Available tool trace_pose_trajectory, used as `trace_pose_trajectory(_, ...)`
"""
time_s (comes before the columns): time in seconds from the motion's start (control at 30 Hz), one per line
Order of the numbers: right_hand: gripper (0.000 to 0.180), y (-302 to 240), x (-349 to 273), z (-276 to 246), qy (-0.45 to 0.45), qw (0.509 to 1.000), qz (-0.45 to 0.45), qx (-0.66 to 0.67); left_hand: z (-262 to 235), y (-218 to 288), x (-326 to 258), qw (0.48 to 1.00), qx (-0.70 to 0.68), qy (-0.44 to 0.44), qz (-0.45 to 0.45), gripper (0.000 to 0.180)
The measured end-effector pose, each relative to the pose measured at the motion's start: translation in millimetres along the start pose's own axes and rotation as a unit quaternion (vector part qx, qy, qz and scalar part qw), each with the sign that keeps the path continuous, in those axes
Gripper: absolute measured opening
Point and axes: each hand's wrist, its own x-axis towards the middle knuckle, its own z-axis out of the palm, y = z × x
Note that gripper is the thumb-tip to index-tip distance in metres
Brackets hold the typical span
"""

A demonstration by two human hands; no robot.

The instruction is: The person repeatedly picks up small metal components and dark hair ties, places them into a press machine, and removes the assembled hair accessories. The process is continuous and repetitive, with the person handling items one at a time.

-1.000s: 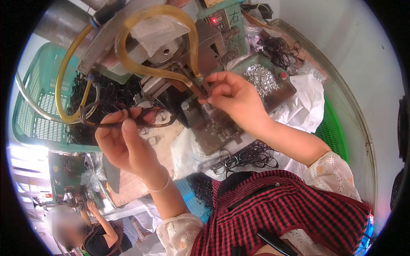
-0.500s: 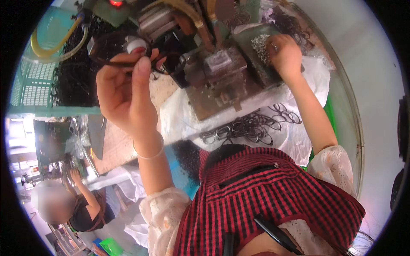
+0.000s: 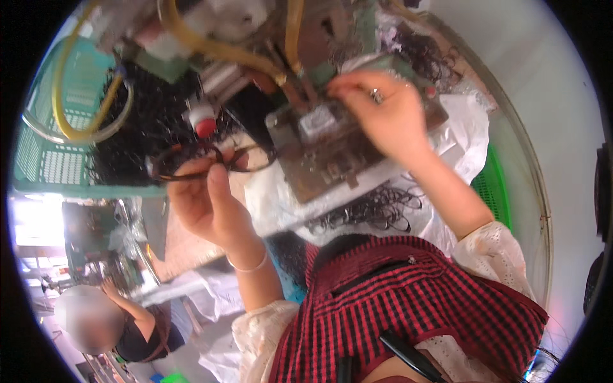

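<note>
My left hand pinches a dark eyeglass frame at its bridge, thumb in front, and holds it left of a metal machine fixture. The frame's two rims show on either side of my fingers, with no lenses that I can make out. Over the right side of the fixture, beside its pale block, is my right hand, slightly blurred, with a ring on one finger. Its thumb and fingers come together at the tips; anything between them is too small to see.
Yellow hoses run to the machine. A red button sits close above the eyeglass frame. Several dark frames lie on white sheeting near me. A green crate stands left, a green basket right. Another person works at far left.
My right hand has moved left from the pile of small silvery parts to the fixture's block. My left hand, still holding the eyeglass frame, sits lower and a little further right; the view has shifted.
</note>
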Motion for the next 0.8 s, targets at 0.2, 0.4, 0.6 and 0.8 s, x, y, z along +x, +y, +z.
trace_pose_trajectory(0.2,0.014,-3.8,-4.0,20.0,-0.028,0.971,0.124,0.204,3.9,8.0,3.8,0.999,-0.031,0.032,-0.010,0.013)
trace_pose_trajectory(0.4,0.017,-7.3,-7.9,18.8,-0.015,0.997,0.000,0.080,24.0,44.9,16.8,0.993,-0.060,-0.015,0.098,0.015)
trace_pose_trajectory(0.6,0.044,-3.5,-13.2,26.7,-0.018,0.989,-0.024,0.142,34.2,34.9,27.9,0.994,0.083,0.022,0.074,0.014)
trace_pose_trajectory(0.8,0.052,-6.1,-13.3,32.2,-0.011,0.973,0.036,0.229,34.6,22.0,41.3,0.998,-0.007,0.020,0.056,0.020)
